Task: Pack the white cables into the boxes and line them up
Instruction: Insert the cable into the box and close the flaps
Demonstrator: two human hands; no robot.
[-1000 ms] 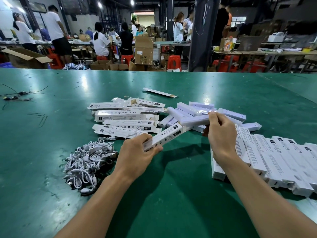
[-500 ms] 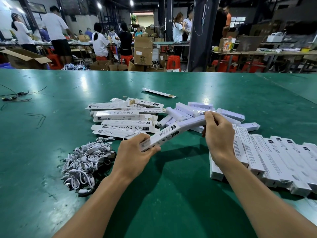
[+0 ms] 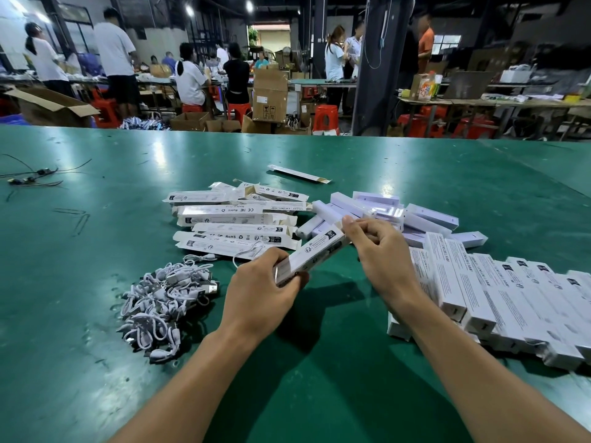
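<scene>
Our left hand (image 3: 262,292) has its fingers wrapped round the near end of one white box (image 3: 311,254), and our right hand (image 3: 377,251) pinches the far end, holding it tilted above the green table (image 3: 96,378). The white cables (image 3: 163,302) are piled just left, flat boxes (image 3: 236,219) lie behind them, and the lined-up row (image 3: 499,298) is on the right.
</scene>
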